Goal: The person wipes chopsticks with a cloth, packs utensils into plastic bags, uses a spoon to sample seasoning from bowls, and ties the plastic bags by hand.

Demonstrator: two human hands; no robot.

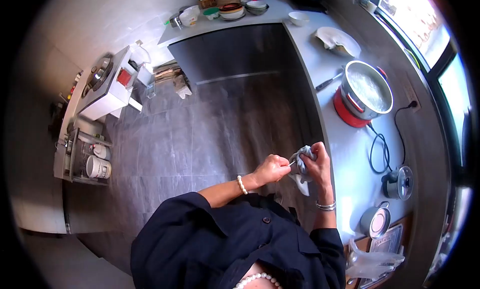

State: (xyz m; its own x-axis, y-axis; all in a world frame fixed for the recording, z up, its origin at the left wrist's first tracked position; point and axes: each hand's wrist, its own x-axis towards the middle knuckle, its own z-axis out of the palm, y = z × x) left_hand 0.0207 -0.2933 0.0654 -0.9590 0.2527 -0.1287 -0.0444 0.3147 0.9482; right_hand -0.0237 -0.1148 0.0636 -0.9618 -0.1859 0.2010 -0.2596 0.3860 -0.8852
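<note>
My left hand (272,169) is closed around a thin, pale metal handle (292,164). The handle's far end goes into a bunched grey-and-white cloth (303,161), so the kind of utensil is hidden. My right hand (319,164) grips that cloth from the right, and a loose corner hangs below it. Both hands are in front of my body, close to the edge of the grey counter (345,189). Farther along the counter, a metal pot (371,91) of steaming or bubbling liquid sits on a red electric base (345,111). A dark-handled tool (329,83) lies beside it.
A black cord (385,149) runs from the base to a wall socket. A lidded pot (398,183), a small metal pan (376,221) and a plastic bag (372,261) stand nearer. A white bowl (299,19) and stacked dishes (231,11) are far off. An open drawer (80,159) juts out left.
</note>
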